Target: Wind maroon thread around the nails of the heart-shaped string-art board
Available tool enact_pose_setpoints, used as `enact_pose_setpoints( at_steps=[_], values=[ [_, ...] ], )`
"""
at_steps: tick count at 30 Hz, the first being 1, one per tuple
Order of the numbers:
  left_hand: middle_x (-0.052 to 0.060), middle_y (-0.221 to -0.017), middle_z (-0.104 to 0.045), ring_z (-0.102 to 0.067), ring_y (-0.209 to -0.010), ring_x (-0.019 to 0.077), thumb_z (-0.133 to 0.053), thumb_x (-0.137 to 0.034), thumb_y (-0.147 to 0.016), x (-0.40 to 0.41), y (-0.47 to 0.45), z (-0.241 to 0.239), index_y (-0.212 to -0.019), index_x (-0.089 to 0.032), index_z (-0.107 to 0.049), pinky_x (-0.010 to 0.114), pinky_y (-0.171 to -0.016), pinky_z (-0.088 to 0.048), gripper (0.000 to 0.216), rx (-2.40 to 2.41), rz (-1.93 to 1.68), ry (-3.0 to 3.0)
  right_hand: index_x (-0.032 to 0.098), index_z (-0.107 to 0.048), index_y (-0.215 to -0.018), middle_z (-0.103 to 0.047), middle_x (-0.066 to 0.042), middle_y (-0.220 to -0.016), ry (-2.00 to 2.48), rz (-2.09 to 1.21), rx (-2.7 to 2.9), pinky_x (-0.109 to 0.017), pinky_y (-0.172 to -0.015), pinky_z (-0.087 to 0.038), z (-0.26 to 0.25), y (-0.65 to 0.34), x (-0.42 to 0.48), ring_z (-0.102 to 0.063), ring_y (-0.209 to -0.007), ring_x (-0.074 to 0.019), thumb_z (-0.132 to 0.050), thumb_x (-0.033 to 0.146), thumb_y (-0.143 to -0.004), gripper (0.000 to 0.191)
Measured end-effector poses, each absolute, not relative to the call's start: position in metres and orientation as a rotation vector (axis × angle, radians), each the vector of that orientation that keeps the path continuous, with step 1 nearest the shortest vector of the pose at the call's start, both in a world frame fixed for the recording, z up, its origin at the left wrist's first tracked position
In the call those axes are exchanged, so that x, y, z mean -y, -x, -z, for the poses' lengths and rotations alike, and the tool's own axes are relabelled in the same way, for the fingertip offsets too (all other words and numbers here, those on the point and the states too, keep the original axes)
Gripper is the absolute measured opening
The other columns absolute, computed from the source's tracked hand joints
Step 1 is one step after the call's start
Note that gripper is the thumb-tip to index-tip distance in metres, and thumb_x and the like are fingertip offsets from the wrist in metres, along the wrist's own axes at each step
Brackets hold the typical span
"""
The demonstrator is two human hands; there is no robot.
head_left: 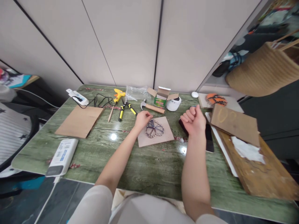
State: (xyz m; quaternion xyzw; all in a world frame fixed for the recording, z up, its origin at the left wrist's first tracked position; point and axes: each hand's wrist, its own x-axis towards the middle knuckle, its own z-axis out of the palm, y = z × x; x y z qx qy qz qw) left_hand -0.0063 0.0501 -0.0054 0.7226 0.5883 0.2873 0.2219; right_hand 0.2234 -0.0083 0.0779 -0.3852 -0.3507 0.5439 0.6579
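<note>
On the green table lies a light square board [143,141] bearing a rounded, heart-like outline of nails [155,128] with dark thread strung across it. My left hand [143,120] is at the board's upper left edge, its fingers pinched together beside the nails; whatever they hold is too small to make out. Raised to the right of the board, my right hand [193,120] is closed with fingers curled in, and what is inside is hidden. Below and behind it lies a dark phone-like slab [209,138], partly covered by my wrist.
Behind the board are a claw hammer [153,108], green box [160,101], white round container [174,104], pliers [121,112] and yellow glue gun [119,94]. Brown board [79,122] and power bank [62,157] lie left. Wooden boards [268,174] are stacked right.
</note>
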Motion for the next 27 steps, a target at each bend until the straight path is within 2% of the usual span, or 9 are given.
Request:
enact_pose_setpoints(
  at_steps=[7, 11, 13, 15, 18, 21, 27],
  values=[
    [0.004, -0.084, -0.064, -0.057, -0.081, 0.0151, -0.056, -0.029, -0.082, -0.036, 0.010, 0.005, -0.081, -0.017, -0.065, 0.026, -0.076, -0.042, 0.015, -1.650, -0.774, -2.101, 0.022, -0.028, -0.057, -0.015, 0.009, -0.045, 1.117, -1.250, 1.006, -0.021, -0.036, -0.020, -0.065, -0.233, 0.007, -0.013, -0.037, -0.0067, -0.038, 0.063, -0.084, 0.050],
    [0.004, -0.082, -0.063, -0.056, -0.085, 0.0163, -0.053, -0.027, -0.084, -0.028, 0.012, 0.006, -0.081, -0.017, -0.064, 0.026, -0.077, -0.042, 0.015, -1.620, -0.782, -2.221, 0.019, -0.049, -0.062, -0.022, 0.009, -0.045, 1.334, -1.274, 1.190, -0.021, -0.038, -0.018, -0.053, -0.238, 0.007, -0.018, -0.037, -0.0058, -0.048, 0.058, -0.080, 0.043],
    [0.004, -0.083, -0.062, -0.055, -0.086, 0.0168, -0.052, -0.027, -0.085, -0.026, 0.015, 0.005, -0.081, -0.018, -0.064, 0.027, -0.078, -0.041, 0.016, -1.619, -0.781, -2.273, 0.016, -0.060, -0.069, -0.031, 0.007, -0.044, 1.493, -1.222, 1.357, -0.022, -0.039, -0.022, -0.047, -0.239, 0.006, -0.026, -0.038, -0.0067, -0.050, 0.056, -0.080, 0.042],
    [0.004, -0.085, -0.062, -0.055, -0.087, 0.0170, -0.051, -0.026, -0.086, -0.024, 0.018, 0.005, -0.082, -0.018, -0.064, 0.027, -0.080, -0.041, 0.016, -1.631, -0.769, -2.298, 0.015, -0.068, -0.074, -0.048, 0.002, -0.049, 1.618, -1.114, 1.551, -0.023, -0.046, -0.032, -0.041, -0.240, 0.003, -0.041, -0.045, -0.0095, -0.051, 0.053, -0.079, 0.041],
    [0.004, -0.086, -0.062, -0.054, -0.089, 0.0175, -0.050, -0.027, -0.087, -0.020, 0.023, 0.005, -0.083, -0.019, -0.064, 0.028, -0.081, -0.040, 0.017, -1.626, -0.758, -2.323, 0.017, -0.073, -0.079, -0.068, -0.003, -0.073, 1.687, -1.006, 1.787, -0.026, -0.066, -0.043, -0.035, -0.241, 0.000, -0.058, -0.070, -0.0168, -0.057, 0.047, -0.076, 0.034],
    [0.005, -0.088, -0.063, -0.054, -0.089, 0.0178, -0.049, -0.030, -0.088, -0.016, 0.025, 0.007, -0.085, -0.019, -0.064, 0.029, -0.081, -0.039, 0.019, -1.610, -0.738, -2.367, 0.019, -0.074, -0.080, -0.072, -0.002, -0.082, 1.687, -1.033, 1.951, -0.027, -0.073, -0.043, -0.029, -0.242, -0.002, -0.062, -0.077, -0.0190, -0.062, 0.041, -0.071, 0.027],
    [0.006, -0.091, -0.063, -0.051, -0.090, 0.0192, -0.044, -0.034, -0.090, -0.016, 0.028, 0.006, -0.089, -0.019, -0.064, 0.032, -0.081, -0.037, 0.025, -1.524, -0.603, -2.516, 0.019, -0.073, -0.072, -0.070, -0.001, -0.071, 1.732, -1.023, 2.060, -0.025, -0.064, -0.043, -0.018, -0.248, -0.004, -0.060, -0.067, -0.0162, -0.064, 0.039, -0.068, 0.022]
  ],
)
